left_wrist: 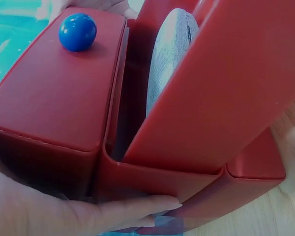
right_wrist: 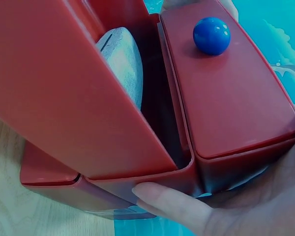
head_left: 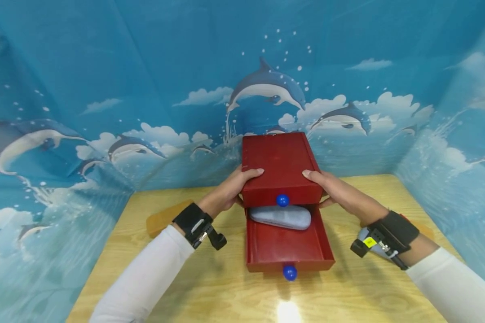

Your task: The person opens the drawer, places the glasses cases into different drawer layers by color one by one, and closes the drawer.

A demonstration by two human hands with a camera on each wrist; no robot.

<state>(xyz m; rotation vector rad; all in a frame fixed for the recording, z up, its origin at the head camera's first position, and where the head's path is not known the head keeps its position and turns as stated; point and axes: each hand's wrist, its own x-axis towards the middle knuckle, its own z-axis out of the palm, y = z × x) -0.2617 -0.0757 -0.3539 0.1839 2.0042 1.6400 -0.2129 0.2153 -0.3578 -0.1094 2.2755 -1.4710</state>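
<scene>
Both hands, left hand (head_left: 226,193) and right hand (head_left: 339,193), grip red 2-drawer box (head_left: 280,166), lower drawer (head_left: 287,244) open.

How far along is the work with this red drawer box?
Done: the lower drawer stands pulled out, a grey pouch lying inside. In hand: left hand and right hand grip the red box by its sides. Left: the lower drawer is not yet closed.
</scene>
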